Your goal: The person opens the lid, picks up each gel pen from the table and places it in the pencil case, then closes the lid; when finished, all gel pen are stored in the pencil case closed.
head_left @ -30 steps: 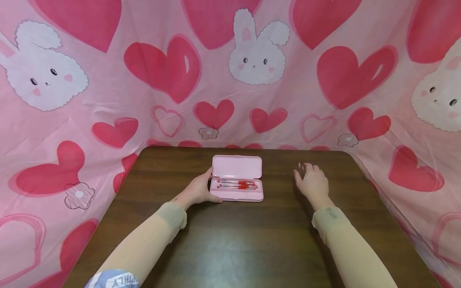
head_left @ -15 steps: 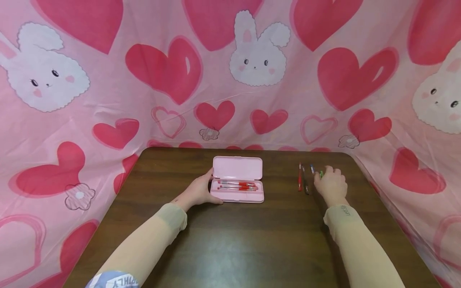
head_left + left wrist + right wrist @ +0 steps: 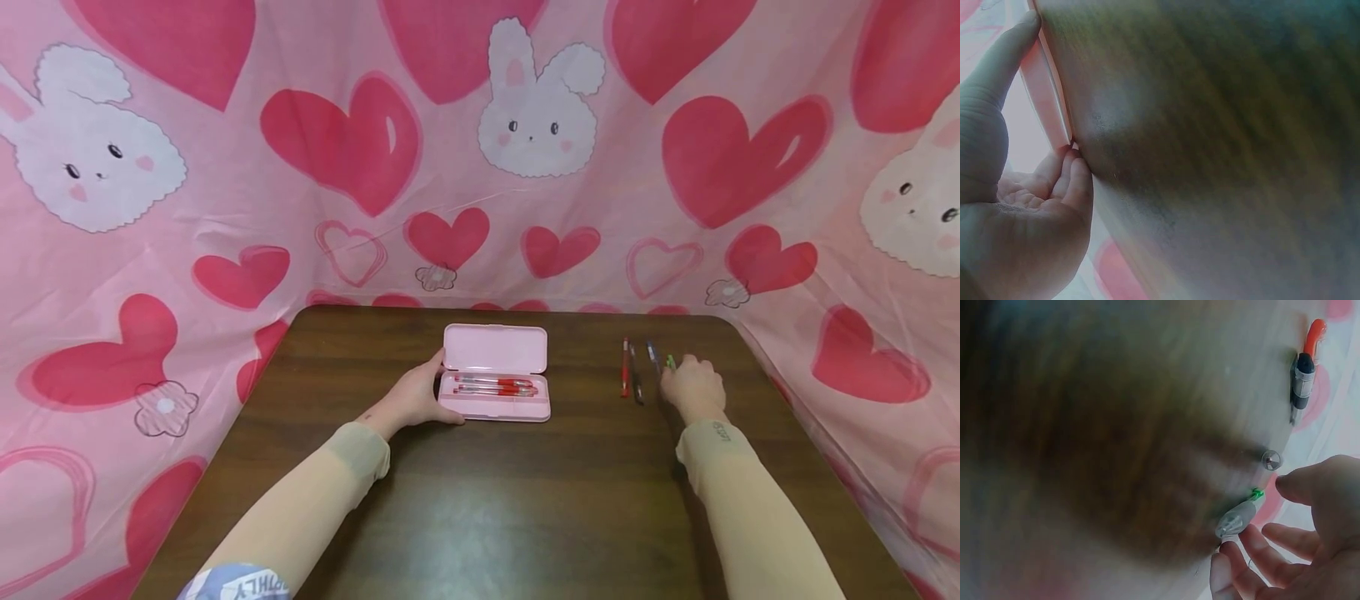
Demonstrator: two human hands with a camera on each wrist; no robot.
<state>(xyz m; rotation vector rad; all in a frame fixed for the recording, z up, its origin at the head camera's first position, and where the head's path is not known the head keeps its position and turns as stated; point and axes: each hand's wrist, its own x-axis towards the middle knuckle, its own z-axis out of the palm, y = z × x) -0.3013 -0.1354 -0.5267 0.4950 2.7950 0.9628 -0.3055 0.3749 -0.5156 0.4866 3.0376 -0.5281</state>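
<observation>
An open pink pencil case [image 3: 494,412] lies on the table with several red pens [image 3: 495,386] inside. My left hand [image 3: 408,396] holds its left side, thumb [image 3: 999,59] at the front edge and fingertips at the back corner. At the right, my right hand [image 3: 695,389] is at a clear pen with a green end [image 3: 671,362]. In the right wrist view its fingertips [image 3: 1249,536] are at that green pen [image 3: 1237,519], while the thumb [image 3: 1297,485] stands apart from it. Left of this hand lie a blue pen [image 3: 653,357], a black pen [image 3: 636,375] and a red pen [image 3: 625,368].
The dark wooden table [image 3: 480,508] reaches back to a pink cloth [image 3: 450,192] printed with hearts and rabbits, which also hangs along both sides. The case lid [image 3: 495,349] is folded back behind its tray.
My right hand has moved right from the red and black pens to the green one, uncovering the pens to its left. My left hand stays at the case.
</observation>
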